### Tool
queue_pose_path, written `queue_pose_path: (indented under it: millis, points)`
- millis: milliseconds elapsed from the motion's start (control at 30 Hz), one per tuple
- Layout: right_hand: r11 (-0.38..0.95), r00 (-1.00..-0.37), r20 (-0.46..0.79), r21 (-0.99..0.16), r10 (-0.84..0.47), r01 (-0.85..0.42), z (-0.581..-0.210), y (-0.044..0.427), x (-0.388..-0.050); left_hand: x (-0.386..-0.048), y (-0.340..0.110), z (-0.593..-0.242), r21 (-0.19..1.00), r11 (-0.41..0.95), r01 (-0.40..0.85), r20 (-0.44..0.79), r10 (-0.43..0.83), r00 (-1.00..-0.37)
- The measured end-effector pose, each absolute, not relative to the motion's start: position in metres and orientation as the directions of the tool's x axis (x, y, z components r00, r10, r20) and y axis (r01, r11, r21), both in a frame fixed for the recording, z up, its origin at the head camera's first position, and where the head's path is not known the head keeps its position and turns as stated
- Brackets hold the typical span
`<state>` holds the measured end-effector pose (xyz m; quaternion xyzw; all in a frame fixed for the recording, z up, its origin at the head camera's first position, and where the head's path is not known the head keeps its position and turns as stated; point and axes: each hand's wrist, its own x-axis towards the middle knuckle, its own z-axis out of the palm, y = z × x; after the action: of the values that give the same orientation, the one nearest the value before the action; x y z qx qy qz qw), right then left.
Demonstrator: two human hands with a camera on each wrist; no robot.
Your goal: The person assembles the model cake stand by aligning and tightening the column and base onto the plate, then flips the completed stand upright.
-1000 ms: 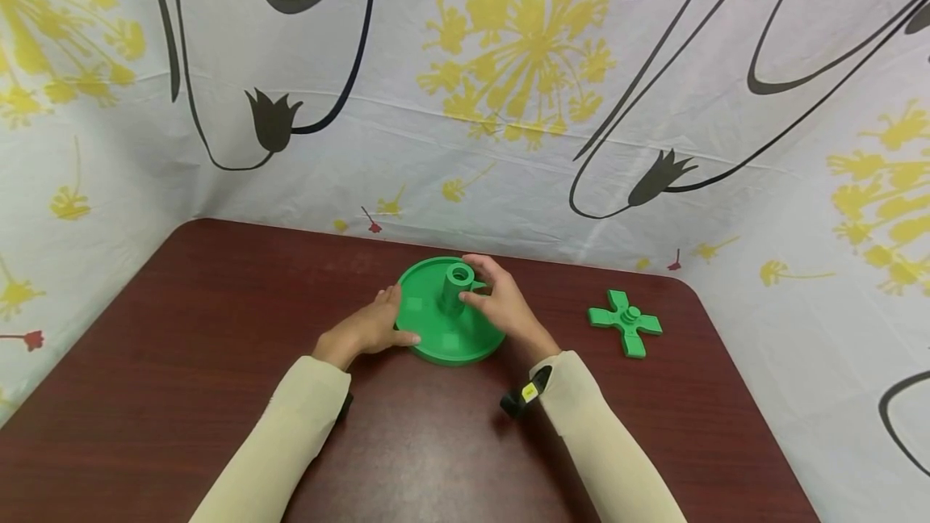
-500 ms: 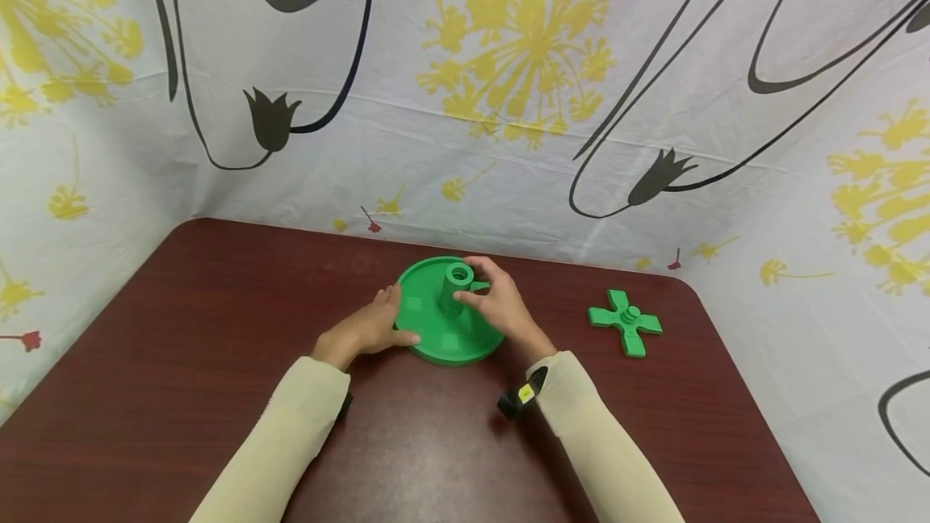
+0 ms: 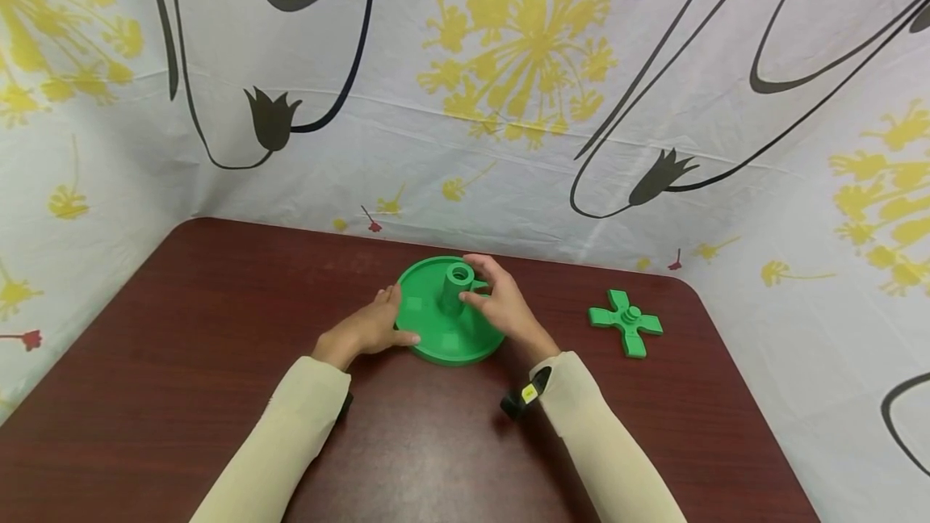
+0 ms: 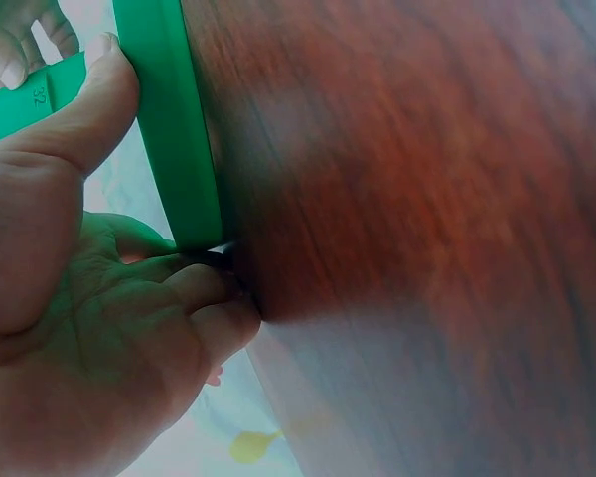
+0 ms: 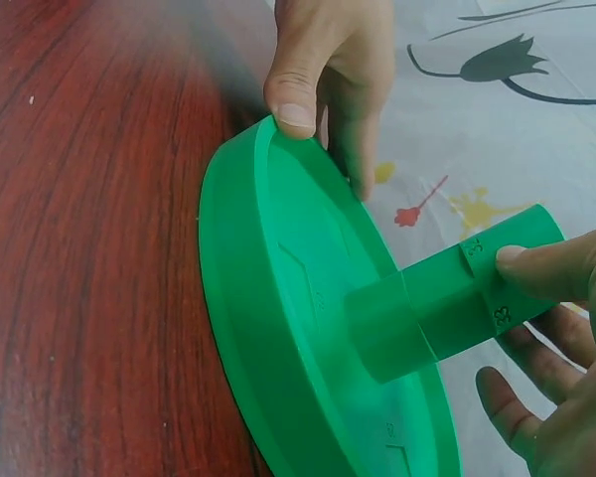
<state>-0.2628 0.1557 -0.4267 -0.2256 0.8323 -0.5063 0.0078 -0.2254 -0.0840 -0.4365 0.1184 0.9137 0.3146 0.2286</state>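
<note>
A green round tray [image 3: 421, 333] with a raised rim lies on the table, and a green hollow post [image 3: 454, 295] stands upright at its centre. My left hand [image 3: 368, 325] holds the tray's left rim, thumb over the near edge and fingers along the outside. In the right wrist view, stacked segments with small numbers show on the post [image 5: 442, 303]. My right hand [image 3: 504, 305] grips the post near its top, thumb on the front; its other fingers are partly hidden behind. A small green projection [image 3: 479, 286] shows between thumb and index finger.
A flat green cross-shaped piece [image 3: 626, 321] with a round stub at its middle lies to the right on the dark red-brown table [image 3: 429, 442]. A white patterned sheet [image 3: 349, 176] hangs behind the table and at both sides.
My right thumb has shifted slightly left across the post and then back right, with a small wrist movement. My left hand and the tray stay in place.
</note>
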Motion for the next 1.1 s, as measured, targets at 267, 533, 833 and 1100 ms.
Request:
queue_pose_path:
  millis: [267, 533, 833, 1100]
  points:
    - [0.469, -0.924, 0.189, -0.817, -0.333, -0.336, -0.4268, 0.1531, -0.2637, -0.2239, -0.0836, -0.435, 0.628, 0.775, 0.062, -0.348, 0.352, -0.869]
    - [0.452, -0.919, 0.185, -0.826, -0.347, -0.337, -0.4247, 0.1535, -0.2627, -0.2237, -0.0833, -0.4341, 0.627, 0.777, 0.059, -0.358, 0.354, -0.864]
    - [0.418, -0.9, 0.201, -0.831, -0.388, -0.366, -0.4243, 0.1542, -0.2623, -0.2243, -0.0831, -0.4335, 0.618, 0.785, 0.052, -0.37, 0.348, -0.861]
    - [0.475, -0.913, 0.197, -0.803, -0.356, -0.359, -0.4249, 0.1533, -0.2636, -0.2246, -0.0821, -0.4328, 0.601, 0.797, 0.059, -0.374, 0.345, -0.861]
